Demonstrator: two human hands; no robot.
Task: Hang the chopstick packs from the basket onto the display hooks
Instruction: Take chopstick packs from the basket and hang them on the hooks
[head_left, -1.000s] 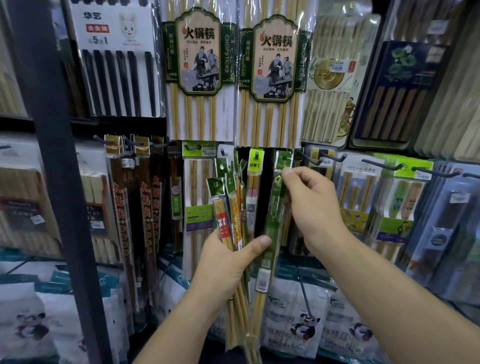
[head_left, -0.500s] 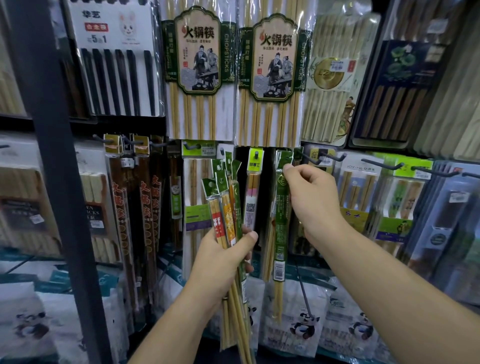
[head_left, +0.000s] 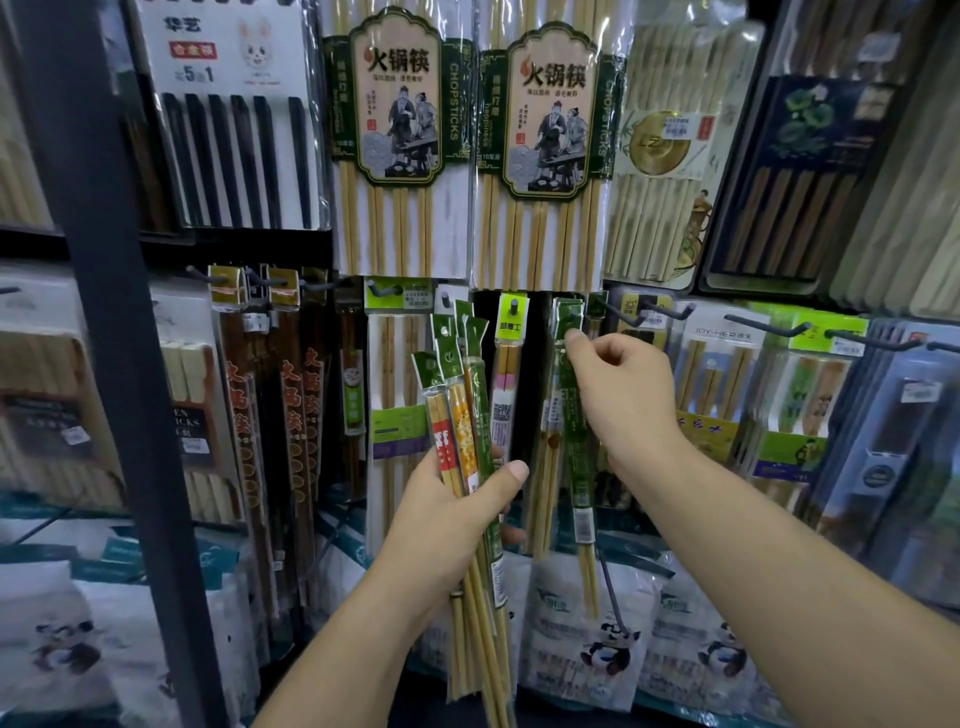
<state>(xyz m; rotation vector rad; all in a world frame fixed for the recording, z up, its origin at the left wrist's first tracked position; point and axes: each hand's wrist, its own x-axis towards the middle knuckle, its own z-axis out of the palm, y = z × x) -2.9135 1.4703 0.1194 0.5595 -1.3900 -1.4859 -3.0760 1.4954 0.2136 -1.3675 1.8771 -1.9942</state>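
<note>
My left hand (head_left: 452, 514) grips a fanned bundle of several slim chopstick packs (head_left: 460, 415) with green header tabs, upright in front of the display. My right hand (head_left: 621, 395) pinches the top of a single green chopstick pack (head_left: 574, 441), its header tab at a display hook (head_left: 574, 314) where similar green packs hang. The pack hangs straight down below my fingers. No basket is in view.
A dark upright post (head_left: 104, 338) stands at the left. Large hot-pot chopstick packs (head_left: 400, 140) hang above. A yellow-tabbed pack (head_left: 511, 364) hangs between my hands. Empty-tipped hooks (head_left: 769, 327) jut out at the right. Panda-printed bags (head_left: 608, 634) sit below.
My right hand has lifted the green pack up and right from the bundle to the hook, and the pack has swung to vertical. My left hand has pulled the bundle slightly left.
</note>
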